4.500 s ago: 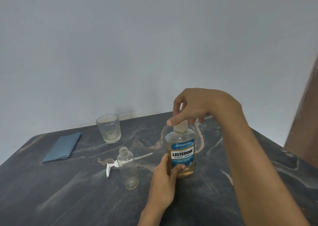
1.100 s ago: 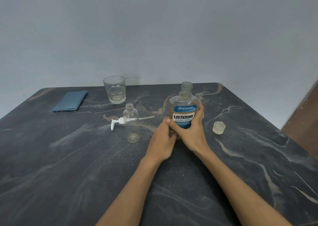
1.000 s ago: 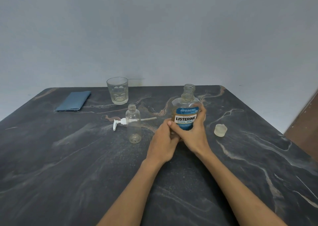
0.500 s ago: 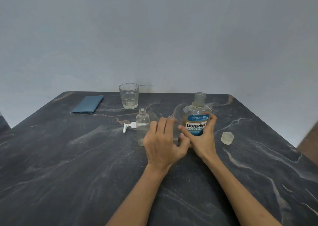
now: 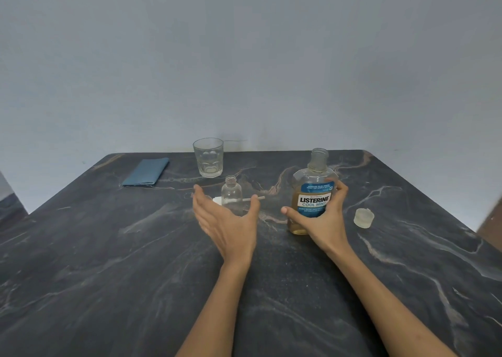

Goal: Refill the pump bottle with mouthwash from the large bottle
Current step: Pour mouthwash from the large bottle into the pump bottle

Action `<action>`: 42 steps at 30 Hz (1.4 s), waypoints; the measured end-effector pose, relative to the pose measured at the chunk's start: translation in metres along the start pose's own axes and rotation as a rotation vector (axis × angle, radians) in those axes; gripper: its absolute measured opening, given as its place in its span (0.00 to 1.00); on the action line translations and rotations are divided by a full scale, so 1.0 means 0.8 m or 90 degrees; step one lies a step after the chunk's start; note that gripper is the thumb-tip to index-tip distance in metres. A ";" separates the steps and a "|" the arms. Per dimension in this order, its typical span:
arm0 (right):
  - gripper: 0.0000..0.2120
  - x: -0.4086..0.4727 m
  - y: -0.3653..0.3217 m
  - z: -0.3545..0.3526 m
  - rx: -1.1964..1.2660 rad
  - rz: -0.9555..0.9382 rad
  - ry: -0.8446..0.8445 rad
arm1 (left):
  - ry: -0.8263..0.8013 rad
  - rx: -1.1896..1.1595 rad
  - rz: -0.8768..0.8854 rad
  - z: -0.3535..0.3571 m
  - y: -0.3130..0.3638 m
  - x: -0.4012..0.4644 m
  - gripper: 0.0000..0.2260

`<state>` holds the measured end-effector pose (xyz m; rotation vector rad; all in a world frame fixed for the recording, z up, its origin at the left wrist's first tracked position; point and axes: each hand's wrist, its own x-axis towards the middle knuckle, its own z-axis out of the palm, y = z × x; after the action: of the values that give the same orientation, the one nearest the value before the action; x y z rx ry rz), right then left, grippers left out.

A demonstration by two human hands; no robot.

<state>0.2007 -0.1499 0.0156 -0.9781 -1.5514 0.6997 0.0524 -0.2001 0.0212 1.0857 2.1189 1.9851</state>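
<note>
The dark marble-patterned table (image 5: 108, 275) is carrying everything, and the two bottles are standing side by side near its middle, both upright with their long axes vertical and their mouths uncapped.

The large Listerine bottle (image 5: 312, 193) is sitting to the right, amber mouthwash filling roughly its lower part. The right hand (image 5: 323, 221) is wrapping around its labelled body from the near side, thumb pointing left across the front and fingers curling round the right flank, so it is closing on the bottle while the base is resting on the table.

The left hand (image 5: 225, 221) is spreading wide open, palm turned toward the right and holding nothing. The small clear pump bottle (image 5: 231, 197) is standing just beyond it, framed between the thumb on the right and the fingers on the left; I cannot tell whether any finger is touching it. That is the relation the next move is resting on: the empty bottle lies straight ahead of the open left hand, its neck well below the large bottle's mouth, so the left hand looks placed to steady it while the right tips the big one leftward.

The pump head (image 5: 217, 200) with its tube is lying flat behind the small bottle. The large bottle's cap (image 5: 364, 217) is sitting on the table to the right.
</note>
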 end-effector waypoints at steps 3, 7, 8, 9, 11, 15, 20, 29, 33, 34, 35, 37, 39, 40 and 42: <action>0.45 0.000 0.002 -0.001 -0.008 -0.012 0.010 | -0.051 -0.054 -0.026 -0.001 -0.001 -0.001 0.43; 0.44 -0.002 0.005 -0.002 -0.001 -0.016 0.025 | -0.062 -0.094 -0.057 -0.003 0.004 -0.002 0.35; 0.44 -0.002 0.006 -0.002 -0.002 -0.018 0.028 | -0.062 -0.102 -0.059 -0.003 0.004 -0.002 0.32; 0.44 -0.002 0.006 -0.002 -0.004 -0.023 0.032 | -0.060 -0.111 -0.059 -0.003 0.004 -0.002 0.28; 0.43 -0.002 0.007 -0.003 -0.009 -0.033 0.044 | -0.056 -0.127 -0.060 -0.003 0.003 -0.002 0.24; 0.43 -0.003 0.006 -0.003 -0.025 -0.058 0.095 | -0.088 -0.159 -0.039 -0.002 0.010 -0.008 0.21; 0.42 -0.003 0.005 -0.005 -0.081 -0.132 0.140 | -0.187 -0.179 0.005 0.005 0.017 -0.022 0.23; 0.43 -0.002 0.003 -0.016 -0.147 -0.152 0.173 | -0.271 -0.168 0.061 0.010 0.022 -0.034 0.22; 0.45 0.000 0.000 -0.020 -0.181 -0.158 0.189 | -0.289 -0.174 0.064 0.013 0.019 -0.035 0.22; 0.45 0.000 -0.001 -0.021 -0.187 -0.164 0.194 | -0.293 -0.174 0.066 0.014 0.019 -0.035 0.21; 0.45 0.001 -0.002 -0.022 -0.197 -0.171 0.197 | -0.297 -0.174 0.069 0.014 0.019 -0.035 0.21; 0.44 0.002 -0.003 -0.025 -0.223 -0.189 0.204 | -0.304 -0.178 0.073 0.016 0.019 -0.036 0.21; 0.43 0.003 -0.003 -0.028 -0.243 -0.200 0.216 | -0.312 -0.181 0.075 0.016 0.019 -0.038 0.22; 0.42 0.004 -0.003 -0.030 -0.253 -0.202 0.222 | -0.316 -0.184 0.076 0.017 0.019 -0.038 0.21; 0.40 0.004 -0.006 -0.033 -0.274 -0.205 0.232 | -0.320 -0.186 0.078 0.017 0.019 -0.038 0.21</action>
<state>0.2252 -0.1507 0.0265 -1.0626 -1.5069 -0.0466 0.0887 -0.2046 0.0193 1.4853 1.4951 1.7464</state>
